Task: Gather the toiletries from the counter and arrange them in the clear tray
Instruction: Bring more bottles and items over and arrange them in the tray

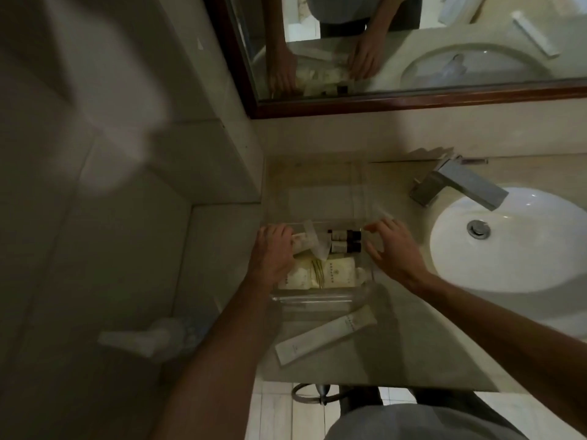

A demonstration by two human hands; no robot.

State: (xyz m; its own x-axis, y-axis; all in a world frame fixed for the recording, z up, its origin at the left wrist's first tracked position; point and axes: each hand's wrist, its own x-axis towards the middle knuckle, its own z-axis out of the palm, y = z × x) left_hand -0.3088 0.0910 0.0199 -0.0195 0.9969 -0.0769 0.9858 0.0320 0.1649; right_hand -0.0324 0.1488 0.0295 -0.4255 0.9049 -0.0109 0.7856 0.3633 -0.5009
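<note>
A clear tray (pixel 320 296) sits on the counter left of the sink. Inside it lie cream sachets (pixel 336 270), small dark-capped bottles (pixel 344 241) and a pale tube (pixel 309 246). My left hand (pixel 273 252) grips the tray's left side, its fingers curled over the rim by the pale tube. My right hand (pixel 390 249) holds the tray's right side, fingers curved at the far right corner and thumb against the wall. A long white box (pixel 324 335) lies on the counter just in front of the tray, outside it.
A white round sink (pixel 514 242) with a square chrome faucet (pixel 460 184) is to the right. A wood-framed mirror (pixel 413 101) hangs above. A tiled wall stands to the left. The counter's front edge (pixel 381 387) is close to my body.
</note>
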